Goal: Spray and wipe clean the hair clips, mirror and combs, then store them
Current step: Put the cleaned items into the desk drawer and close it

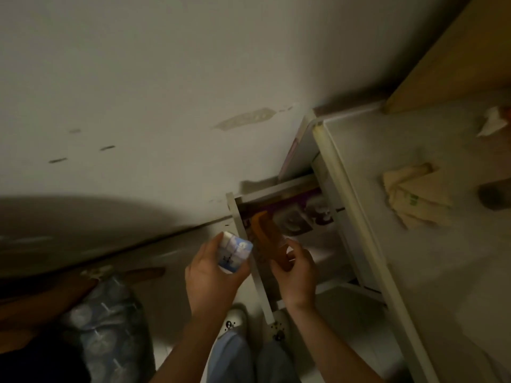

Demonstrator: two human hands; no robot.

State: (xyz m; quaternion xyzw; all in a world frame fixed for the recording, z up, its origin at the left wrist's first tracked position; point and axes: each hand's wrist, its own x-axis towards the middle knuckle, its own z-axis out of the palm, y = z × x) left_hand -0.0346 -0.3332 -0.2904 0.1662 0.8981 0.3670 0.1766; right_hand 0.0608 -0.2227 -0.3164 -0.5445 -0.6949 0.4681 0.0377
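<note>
My right hand (297,275) grips an orange-brown comb (269,241) by its lower end, and the comb reaches up over the open white drawer (249,258) of the desk. My left hand (213,272) holds a small blue-and-white box-like item (235,251) just left of the drawer's side wall. Inside the drawer lie purple-and-grey flat items (298,214), dim and hard to make out. A crumpled cream cloth (414,200) rests on the white desk top (414,272) to the right.
A white wall fills the upper view. A wrapped pack of bottles (105,324) and a brown wooden item (138,273) sit on the floor at lower left. My shoes (235,322) stand below the drawer. A crumpled tissue (492,123) and a dark round object (495,194) are on the desk.
</note>
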